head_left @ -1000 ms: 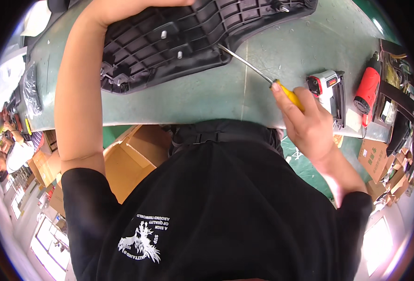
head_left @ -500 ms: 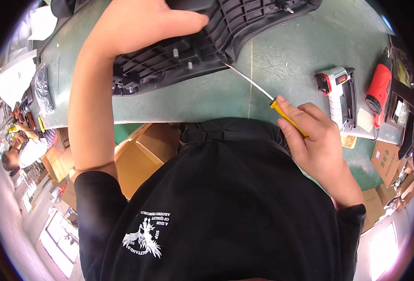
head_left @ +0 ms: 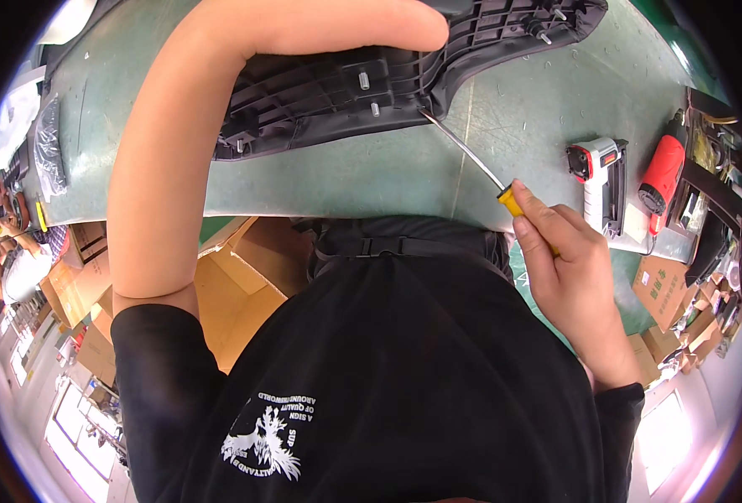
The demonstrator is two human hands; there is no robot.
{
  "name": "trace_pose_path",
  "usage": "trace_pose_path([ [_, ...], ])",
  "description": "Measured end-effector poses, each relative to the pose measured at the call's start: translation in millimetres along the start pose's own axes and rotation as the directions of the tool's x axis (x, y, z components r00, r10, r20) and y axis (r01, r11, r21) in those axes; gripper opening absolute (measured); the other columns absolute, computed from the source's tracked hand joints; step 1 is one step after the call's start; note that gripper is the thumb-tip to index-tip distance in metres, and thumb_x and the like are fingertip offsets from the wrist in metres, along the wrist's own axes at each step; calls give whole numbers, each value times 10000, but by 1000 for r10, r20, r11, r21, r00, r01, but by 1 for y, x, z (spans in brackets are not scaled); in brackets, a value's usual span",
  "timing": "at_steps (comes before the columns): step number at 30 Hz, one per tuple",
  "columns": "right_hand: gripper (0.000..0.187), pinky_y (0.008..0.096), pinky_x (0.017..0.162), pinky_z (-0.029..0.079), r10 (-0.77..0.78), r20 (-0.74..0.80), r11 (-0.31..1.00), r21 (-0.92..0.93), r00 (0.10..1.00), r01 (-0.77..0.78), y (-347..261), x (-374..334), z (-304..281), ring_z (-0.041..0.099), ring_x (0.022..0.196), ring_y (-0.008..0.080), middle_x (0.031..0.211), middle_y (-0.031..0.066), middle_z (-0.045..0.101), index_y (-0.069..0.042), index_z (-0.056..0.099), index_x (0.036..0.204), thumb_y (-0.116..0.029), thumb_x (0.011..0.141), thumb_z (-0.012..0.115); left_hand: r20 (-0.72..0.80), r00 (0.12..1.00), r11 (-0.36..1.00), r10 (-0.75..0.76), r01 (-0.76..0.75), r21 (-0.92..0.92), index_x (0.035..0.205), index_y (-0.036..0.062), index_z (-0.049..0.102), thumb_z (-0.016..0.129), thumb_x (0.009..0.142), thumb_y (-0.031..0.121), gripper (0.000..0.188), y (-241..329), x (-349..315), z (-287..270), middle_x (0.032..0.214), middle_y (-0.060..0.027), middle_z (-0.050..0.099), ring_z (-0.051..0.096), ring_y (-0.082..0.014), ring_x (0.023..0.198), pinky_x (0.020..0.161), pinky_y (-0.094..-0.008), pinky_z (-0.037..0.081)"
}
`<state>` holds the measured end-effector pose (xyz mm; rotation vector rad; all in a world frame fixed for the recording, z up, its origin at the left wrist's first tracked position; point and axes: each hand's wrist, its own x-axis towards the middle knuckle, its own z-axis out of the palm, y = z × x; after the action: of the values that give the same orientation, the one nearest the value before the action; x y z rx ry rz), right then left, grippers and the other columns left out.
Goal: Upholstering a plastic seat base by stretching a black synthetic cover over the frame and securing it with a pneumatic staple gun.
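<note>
A black ribbed plastic panel lies on the green table with its inner side up, metal studs standing out of it. Across its far part reaches my left hand, thumb stretched out to the right; the other fingers are cut off by the top edge. My right hand is closed round the yellow handle of a screwdriver. The thin metal shaft points up and to the left. Its tip meets the near rim of the panel, at the inner corner where the panel bends.
Right of the screwdriver lie a white and black nail gun and a red heat gun. A clear plastic bag sits at the table's left end. Below the table edge stands an open cardboard box. Another person works far left.
In the picture, the panel and both hands have shifted slightly right. My left hand reaches further across the panel. The screwdriver tip stays at the same corner of the rim.
</note>
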<state>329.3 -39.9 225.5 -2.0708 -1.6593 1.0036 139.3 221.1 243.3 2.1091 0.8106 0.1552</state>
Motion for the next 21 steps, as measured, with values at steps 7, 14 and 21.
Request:
trace_pose_path([
  [7, 463, 379, 513, 531, -247, -135, 889, -425, 960, 169, 14, -13, 37, 618, 590, 227, 881, 73, 585, -142, 727, 1381, -128, 922, 789, 52, 998, 994, 28, -22, -103, 1321, -53, 699, 768, 728, 220, 657, -21, 8, -6, 1136, -143, 777, 705, -185, 993, 943, -299, 545],
  [14, 491, 356, 525, 533, -485, -274, 768, -588, 831, 254, 50, -21, 73, 626, 629, 220, 922, 74, 610, -176, 718, 1402, -148, 918, 795, 55, 998, 1000, -10, 11, -22, 1408, -21, 657, 793, 755, 267, 726, -19, 4, -15, 1214, -144, 765, 705, -209, 1039, 968, -318, 532],
  [21, 424, 381, 599, 535, -191, -289, 982, -59, 938, 182, 34, -19, 63, 636, 659, 263, 823, 88, 629, -118, 731, 1364, -120, 944, 783, 61, 998, 996, 5, 1, -86, 1388, -16, 676, 778, 766, 234, 678, -16, -3, -11, 1204, -132, 766, 700, -194, 1055, 977, -316, 528],
])
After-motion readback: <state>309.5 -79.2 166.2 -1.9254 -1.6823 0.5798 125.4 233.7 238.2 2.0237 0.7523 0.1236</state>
